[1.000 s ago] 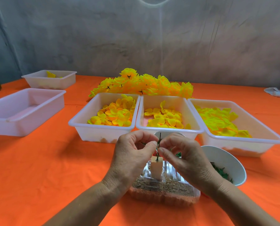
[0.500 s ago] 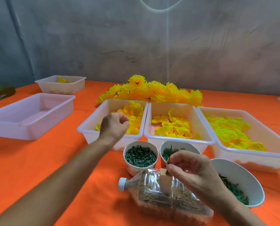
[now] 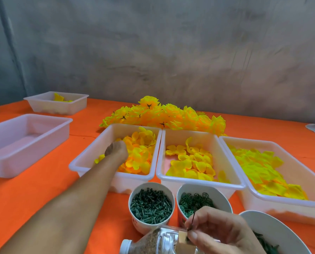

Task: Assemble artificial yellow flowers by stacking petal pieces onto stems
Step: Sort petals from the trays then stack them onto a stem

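Right hand [image 3: 220,233] pinches the thin stem [image 3: 193,219] upright over the bottle [image 3: 160,241], while the left hand [image 3: 116,150] has left the stem and now reaches into the tray [image 3: 83,162] of orange-yellow petals [image 3: 140,158], fingers hidden, grip unclear, presumably fetching the first layer.

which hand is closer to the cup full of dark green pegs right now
Right. The right hand pinches a thin stem just beside the cup of green pegs. The left hand is farther off, down in the tray of orange-yellow petals behind the cup.
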Demonstrator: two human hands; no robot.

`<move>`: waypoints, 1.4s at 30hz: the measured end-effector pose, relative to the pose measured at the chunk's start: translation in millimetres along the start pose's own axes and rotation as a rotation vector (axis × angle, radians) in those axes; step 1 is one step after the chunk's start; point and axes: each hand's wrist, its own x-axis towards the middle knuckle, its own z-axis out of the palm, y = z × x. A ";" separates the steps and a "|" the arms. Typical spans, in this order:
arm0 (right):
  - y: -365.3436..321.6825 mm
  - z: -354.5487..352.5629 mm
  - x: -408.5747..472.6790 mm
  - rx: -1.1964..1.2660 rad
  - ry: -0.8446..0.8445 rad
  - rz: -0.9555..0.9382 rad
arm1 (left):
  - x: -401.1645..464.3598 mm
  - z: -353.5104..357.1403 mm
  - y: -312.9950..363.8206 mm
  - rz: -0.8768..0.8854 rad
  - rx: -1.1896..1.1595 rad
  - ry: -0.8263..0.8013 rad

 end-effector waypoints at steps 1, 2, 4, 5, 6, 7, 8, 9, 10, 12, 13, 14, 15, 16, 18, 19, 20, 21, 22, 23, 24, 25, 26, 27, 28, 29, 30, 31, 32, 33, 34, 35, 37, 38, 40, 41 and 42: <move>1.2 -0.2 0.5 0.017 -0.003 0.009 | 1.7 0.9 -0.1 -0.002 -0.021 -0.035; 2.2 -0.7 0.8 0.030 -0.006 0.012 | 2.9 1.6 -0.4 0.000 -0.045 -0.062; 3.4 -1.2 0.3 0.045 -0.012 0.019 | 3.2 1.4 -0.3 -0.011 -0.093 -0.066; 4.1 -1.5 0.0 0.044 -0.012 0.017 | 2.8 0.3 -0.2 -0.019 -0.118 -0.052; 5.0 -1.8 0.1 0.033 -0.009 0.007 | 2.4 -1.0 -0.4 -0.027 -0.142 -0.033; 6.1 -1.5 0.2 0.022 -0.003 -0.005 | 1.5 -3.2 -1.2 -0.040 -0.163 -0.010; 6.8 -1.1 0.0 0.018 0.007 -0.016 | 0.7 -5.4 -2.2 -0.053 -0.177 0.009; 7.1 -0.1 -0.1 0.023 0.014 -0.022 | -0.1 -7.6 -3.7 -0.058 -0.185 0.019; 7.1 0.5 -0.6 0.033 0.021 -0.023 | -1.1 -9.2 -5.2 -0.055 -0.188 0.022; 6.3 1.6 -1.7 0.049 0.023 -0.017 | -5.1 -10.8 -7.9 -0.050 -0.157 0.008; 5.5 2.0 -2.3 0.053 0.017 -0.013 | -6.9 -11.2 -8.7 -0.048 -0.112 0.007; 4.7 2.0 -2.6 0.050 0.012 -0.013 | -8.8 -11.7 -8.5 -0.038 -0.057 0.028; 4.0 2.1 -2.4 0.046 0.007 -0.014 | -10.4 -12.4 -6.7 -0.021 -0.001 0.080; 3.4 1.9 -2.5 0.042 0.005 -0.017 | -12.0 -13.2 -3.3 0.012 0.035 0.149; 2.8 1.9 -2.4 0.048 0.007 -0.021 | -15.2 -14.5 7.3 0.121 0.014 0.245; 3.2 1.9 -2.5 0.052 0.009 -0.024 | -18.1 -14.7 12.5 0.186 -0.016 0.220; 3.7 1.9 -2.7 0.054 0.013 -0.025 | -22.4 -14.3 16.9 0.246 -0.020 0.136; 4.3 2.2 -2.9 0.056 0.018 -0.025 | -26.4 -11.8 19.9 0.287 0.021 0.034; 4.2 2.7 -2.8 0.057 0.024 -0.023 | -29.3 -7.8 21.1 0.319 0.079 -0.046; 3.9 3.4 -3.0 0.060 0.030 -0.021 | -30.6 -3.9 20.5 0.342 0.119 -0.091; 3.1 3.9 -3.2 0.060 0.035 -0.021 | -30.1 -1.1 19.0 0.349 0.128 -0.108; 2.2 4.6 -3.1 0.058 0.037 -0.024 | -29.3 0.1 17.1 0.345 0.112 -0.105; 1.2 4.8 -3.4 0.054 0.037 -0.025 | -28.5 -0.2 15.1 0.333 0.070 -0.098; 0.3 5.1 -3.4 0.054 0.034 -0.023 | -26.9 -1.1 13.8 0.310 0.003 -0.098; -0.3 4.8 -3.6 0.067 0.033 -0.018 | -25.7 -3.2 12.6 0.286 -0.092 -0.102; -0.4 4.1 -3.4 0.087 0.032 -0.013 | -24.9 -6.2 11.2 0.261 -0.218 -0.103; 0.1 3.0 -3.1 0.103 0.027 -0.010 | -24.9 -9.9 9.6 0.242 -0.359 -0.098; 0.5 2.1 -3.1 0.110 0.019 -0.010 | -26.1 -13.9 7.8 0.222 -0.501 -0.098; 0.2 1.6 -3.3 0.116 0.006 -0.014 | -28.1 -18.1 5.9 0.216 -0.631 -0.104; -0.5 1.4 -3.6 0.127 -0.007 -0.018 | -31.2 -22.0 4.2 0.221 -0.747 -0.115; -1.8 1.1 -3.6 0.140 -0.016 -0.019 | -35.6 -25.8 3.3 0.239 -0.842 -0.117; -3.2 0.8 -3.4 0.149 -0.022 -0.014 | -41.2 -29.9 3.3 0.264 -0.919 -0.109; -3.4 -1.8 -3.4 0.164 -0.037 0.015 | -55.0 -38.9 5.4 0.314 -1.048 -0.081; -3.7 -2.7 -3.2 0.170 -0.050 0.033 | -62.4 -43.5 7.3 0.329 -1.116 -0.078; -5.7 -3.7 -3.6 0.176 -0.054 0.062 | -77.8 -52.2 12.3 0.337 -1.254 -0.107; -7.4 -4.0 -3.0 0.173 -0.011 0.069 | -85.6 -56.1 15.2 0.339 -1.316 -0.127; -8.8 -5.5 -2.1 0.163 0.072 0.067 | -93.0 -59.8 18.4 0.340 -1.366 -0.141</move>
